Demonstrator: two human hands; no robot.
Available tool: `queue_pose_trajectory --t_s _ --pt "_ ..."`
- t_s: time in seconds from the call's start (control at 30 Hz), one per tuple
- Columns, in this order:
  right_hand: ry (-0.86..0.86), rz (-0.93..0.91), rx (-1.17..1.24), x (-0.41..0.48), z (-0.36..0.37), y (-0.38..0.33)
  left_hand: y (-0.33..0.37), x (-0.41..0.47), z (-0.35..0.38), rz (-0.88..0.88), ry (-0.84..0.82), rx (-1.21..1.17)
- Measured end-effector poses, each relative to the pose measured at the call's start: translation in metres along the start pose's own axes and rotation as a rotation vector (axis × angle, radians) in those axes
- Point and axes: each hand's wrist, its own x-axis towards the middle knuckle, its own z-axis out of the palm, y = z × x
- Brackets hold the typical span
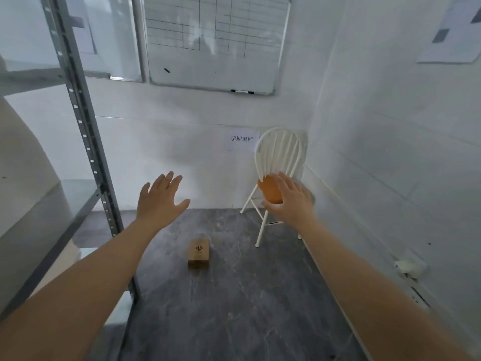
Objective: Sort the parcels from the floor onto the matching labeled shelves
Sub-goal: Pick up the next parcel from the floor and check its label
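Both arms reaching forward, left hand (160,198) and right hand (290,200) hovering in the air with fingers spread, released, gripping nothing. One brown cardboard parcel (198,253) lying on the dark marbled floor (247,295), between and below the hands. Metal shelving unit (86,142) standing at left, white chair (276,162) in the corner

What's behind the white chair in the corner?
Behind the white chair is the white wall, with a paper sign taped just left of the backrest. The right hand covers most of the orange seat, so anything resting there is hidden.
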Motion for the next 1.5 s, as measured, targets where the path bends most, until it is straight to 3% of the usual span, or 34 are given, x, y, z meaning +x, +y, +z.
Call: queue_pose_trajectory --t_s 0.23,0.57,0.7,1.13,1.5 --pt "-0.047 -0.050 -0.012 0.119 0.070 0.001 -0.036 0.099 0.062 -0.025 -0.072 -0.001" --pt "-0.075 -0.117 -0.026 0.342 0.161 0.025 -0.062 0.300 0.131 -0.100 -0.022 0.005" --pt "-0.112 -0.102 0.002 0.399 0.208 0.022 -0.077 0.339 0.172 -0.127 -0.100 0.029" --pt "-0.243 -0.044 0.005 0.505 0.372 0.008 -0.168 0.480 0.296 -0.085 -0.226 0.007" --pt "-0.443 -0.066 0.003 0.511 0.580 0.062 -0.202 0.477 0.512 -0.150 -0.312 -0.130"
